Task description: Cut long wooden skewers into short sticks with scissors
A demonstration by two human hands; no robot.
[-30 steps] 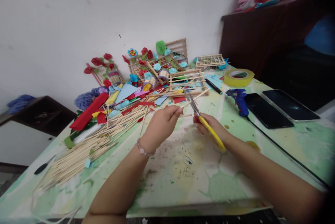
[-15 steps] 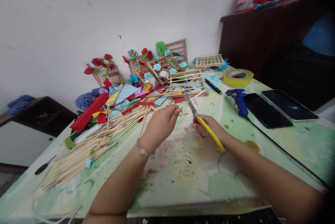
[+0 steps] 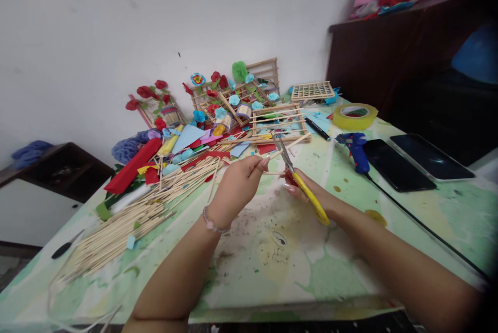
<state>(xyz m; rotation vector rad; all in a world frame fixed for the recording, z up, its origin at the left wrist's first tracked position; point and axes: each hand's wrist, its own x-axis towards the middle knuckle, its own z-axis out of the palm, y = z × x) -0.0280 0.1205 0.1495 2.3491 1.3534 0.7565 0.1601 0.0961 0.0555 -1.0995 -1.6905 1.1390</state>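
Note:
My left hand (image 3: 243, 180) pinches a thin wooden stick (image 3: 296, 142) that points away to the right. My right hand (image 3: 305, 188) holds scissors (image 3: 307, 190) with yellow handles, and their blades are parted around the stick just beyond my left fingertips. A second short piece of stick shows between my two hands; how it is held I cannot tell. Beyond the blades lies a small frame of sticks (image 3: 278, 139). Many loose wooden sticks (image 3: 116, 232) are heaped to the left of my left hand.
A blue glue gun (image 3: 356, 151) with its cord, two phones (image 3: 399, 164), a roll of tape (image 3: 355, 116) and a black marker (image 3: 317, 128) lie on the right. Paper flowers (image 3: 146, 92) and stick racks lean against the wall. Red paper (image 3: 134, 166) is at left.
The scissors have shifted slightly, with the right fingers more spread along the handles. The left hand stays almost where it was, still pinching the stick.

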